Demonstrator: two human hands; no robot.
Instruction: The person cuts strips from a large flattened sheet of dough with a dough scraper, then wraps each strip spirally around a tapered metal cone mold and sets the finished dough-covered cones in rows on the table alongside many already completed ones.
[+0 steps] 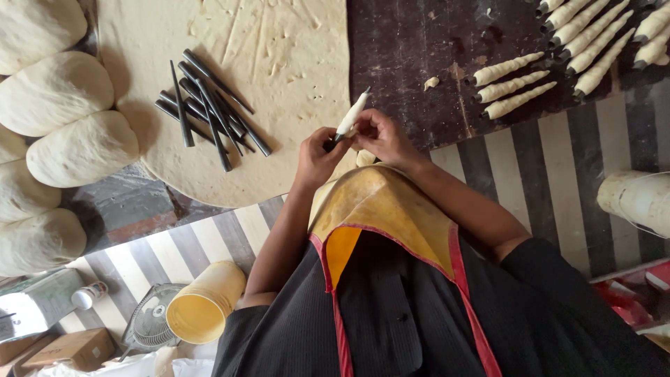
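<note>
Both my hands meet over the near edge of a rolled-out dough sheet (279, 42). My left hand (317, 157) pinches the dark lower end of a thin cone mould wrapped in a dough strip (351, 115). My right hand (382, 138) grips the same wrapped cone from the right, fingers curled around its lower part. The cone points up and to the right. A pile of several bare black cone moulds (209, 112) lies on the dough sheet to the left of my hands. Three finished dough-wrapped cones (513, 85) lie on the dark board (419, 42) to the right.
Several large dough balls (56, 94) line the left edge. More wrapped cones (593, 35) lie in a row at the top right. A yellow bucket (204, 304) and a small fan (150, 324) stand at the lower left, a white container (638, 199) at the right, on striped cloth (544, 174).
</note>
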